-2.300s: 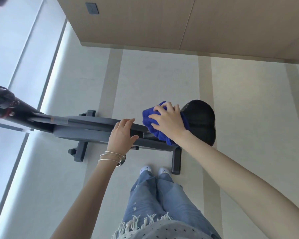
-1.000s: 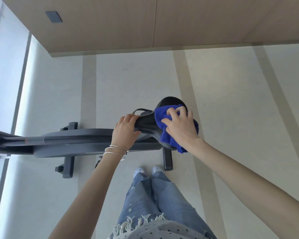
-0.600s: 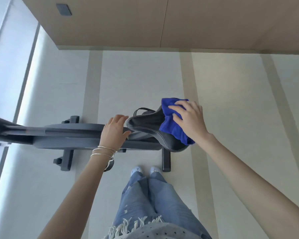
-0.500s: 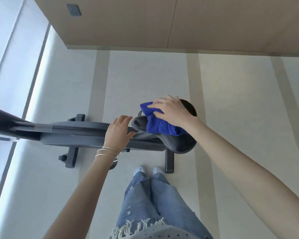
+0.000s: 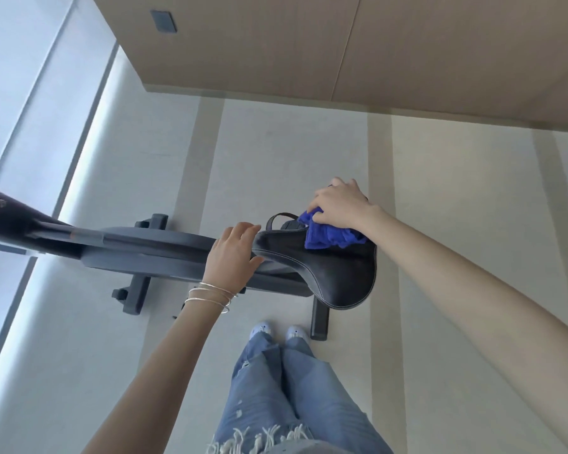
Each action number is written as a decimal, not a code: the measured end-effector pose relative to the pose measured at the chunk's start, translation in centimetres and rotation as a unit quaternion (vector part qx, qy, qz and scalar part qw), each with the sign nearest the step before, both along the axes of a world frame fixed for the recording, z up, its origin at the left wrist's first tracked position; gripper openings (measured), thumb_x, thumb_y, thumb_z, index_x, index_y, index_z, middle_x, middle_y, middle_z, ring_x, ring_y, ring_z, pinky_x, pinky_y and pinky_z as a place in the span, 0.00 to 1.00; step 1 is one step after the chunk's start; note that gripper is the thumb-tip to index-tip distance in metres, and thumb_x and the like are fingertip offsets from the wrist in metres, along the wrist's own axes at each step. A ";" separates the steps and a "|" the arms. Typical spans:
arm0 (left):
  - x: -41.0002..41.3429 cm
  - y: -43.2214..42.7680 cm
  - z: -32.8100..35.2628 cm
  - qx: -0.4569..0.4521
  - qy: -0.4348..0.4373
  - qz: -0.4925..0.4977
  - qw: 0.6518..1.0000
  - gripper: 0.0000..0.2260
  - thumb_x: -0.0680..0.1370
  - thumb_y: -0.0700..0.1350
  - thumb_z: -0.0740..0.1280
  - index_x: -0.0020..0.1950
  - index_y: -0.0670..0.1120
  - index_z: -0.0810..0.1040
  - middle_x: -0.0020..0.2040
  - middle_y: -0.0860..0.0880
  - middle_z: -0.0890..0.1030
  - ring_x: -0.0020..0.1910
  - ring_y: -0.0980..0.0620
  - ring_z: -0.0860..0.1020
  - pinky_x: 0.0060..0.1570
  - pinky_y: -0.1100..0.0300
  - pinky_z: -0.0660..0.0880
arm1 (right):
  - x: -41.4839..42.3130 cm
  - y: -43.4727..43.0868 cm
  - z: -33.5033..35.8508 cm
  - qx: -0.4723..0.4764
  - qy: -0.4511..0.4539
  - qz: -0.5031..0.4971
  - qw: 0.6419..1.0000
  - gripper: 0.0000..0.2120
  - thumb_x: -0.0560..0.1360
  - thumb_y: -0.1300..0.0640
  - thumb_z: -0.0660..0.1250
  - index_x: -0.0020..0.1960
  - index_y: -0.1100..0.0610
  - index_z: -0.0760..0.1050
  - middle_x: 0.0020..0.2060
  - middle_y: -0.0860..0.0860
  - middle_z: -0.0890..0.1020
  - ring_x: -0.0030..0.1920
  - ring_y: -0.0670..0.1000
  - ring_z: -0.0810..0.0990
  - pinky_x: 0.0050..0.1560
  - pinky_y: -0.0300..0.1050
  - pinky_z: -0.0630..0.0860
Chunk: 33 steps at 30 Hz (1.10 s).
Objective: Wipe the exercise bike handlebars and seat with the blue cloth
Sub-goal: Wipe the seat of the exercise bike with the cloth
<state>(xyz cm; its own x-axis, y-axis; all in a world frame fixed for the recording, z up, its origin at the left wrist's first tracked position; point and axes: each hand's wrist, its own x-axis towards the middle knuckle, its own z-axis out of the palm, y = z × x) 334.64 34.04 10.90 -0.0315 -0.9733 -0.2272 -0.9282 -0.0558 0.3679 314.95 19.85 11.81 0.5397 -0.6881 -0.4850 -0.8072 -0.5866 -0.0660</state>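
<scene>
The black bike seat [image 5: 335, 273] sits at the centre, its narrow nose pointing left. My right hand [image 5: 340, 203] clutches the bunched blue cloth [image 5: 330, 235] and presses it on the seat's far rear edge. My left hand [image 5: 233, 257], with thin bangles on the wrist, grips the nose of the seat. The grey bike frame [image 5: 145, 247] runs left from the seat. The handlebar end [image 5: 0, 211] shows dark and blurred at the far left edge.
The bike's floor stabiliser bars [image 5: 320, 322] [image 5: 138, 290] rest on a pale striped floor. My feet [image 5: 277, 332] in light shoes stand just in front of the rear bar. A wooden wall panel [image 5: 341, 44] is behind, and a bright window strip [image 5: 30, 158] runs along the left.
My right hand has slid the cloth from the middle of the seat toward its far rear edge. My left hand keeps its grip on the seat's nose.
</scene>
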 end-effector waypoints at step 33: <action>-1.7 0.5 -0.4 -0.035 0.014 -0.097 0.995 0.22 0.74 0.40 0.68 0.67 0.41 0.70 0.65 0.41 0.73 0.62 0.38 0.70 0.60 0.46 0.70 | -7.1 19.1 -4.4 -0.070 -0.373 -0.540 0.751 0.27 0.75 0.46 0.64 0.71 0.51 0.62 0.63 0.54 0.74 0.62 0.53 0.72 0.59 0.42 0.66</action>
<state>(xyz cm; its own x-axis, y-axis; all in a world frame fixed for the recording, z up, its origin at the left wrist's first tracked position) 332.96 34.52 10.48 -0.2255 -0.9617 -0.1556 -0.9083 0.1498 0.3906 307.82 38.96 7.37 -0.2845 -0.9362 -0.2063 -0.5874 0.3404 -0.7342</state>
